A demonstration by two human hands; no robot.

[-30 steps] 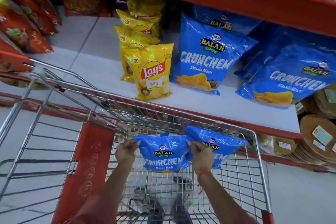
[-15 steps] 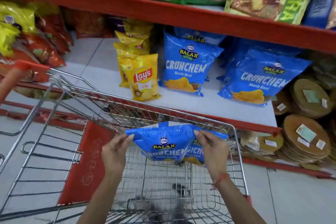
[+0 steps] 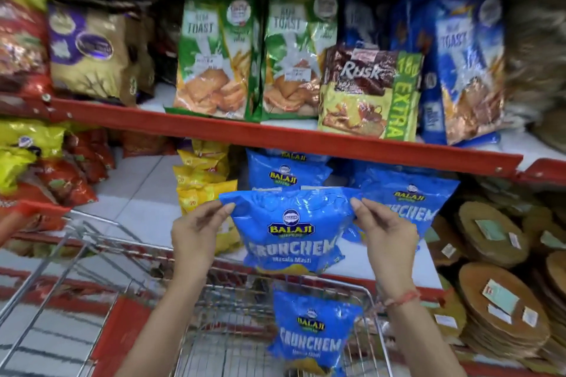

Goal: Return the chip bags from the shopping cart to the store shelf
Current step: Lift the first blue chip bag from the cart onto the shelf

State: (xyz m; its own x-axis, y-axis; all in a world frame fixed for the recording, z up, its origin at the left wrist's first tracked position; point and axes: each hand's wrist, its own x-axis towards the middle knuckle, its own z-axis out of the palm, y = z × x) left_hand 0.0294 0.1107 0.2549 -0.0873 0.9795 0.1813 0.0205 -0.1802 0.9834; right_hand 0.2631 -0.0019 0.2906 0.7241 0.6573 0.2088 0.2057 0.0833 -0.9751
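Two hands on one blue Crunchem bag (image 3: 291, 229), left hand (image 3: 196, 232) pinching top-left corner, right hand (image 3: 384, 232) pinching top-right. Bag up above shopping cart (image 3: 76, 257) rim, in front of shelf (image 3: 147, 193) stock. Second blue bag (image 3: 312, 333) below, over cart basket.

Upper shelf and right-hand stock

Green toast packs (image 3: 214, 55) stand left of a rusk pack (image 3: 367, 92); round brown discs (image 3: 502, 309) stack near right.
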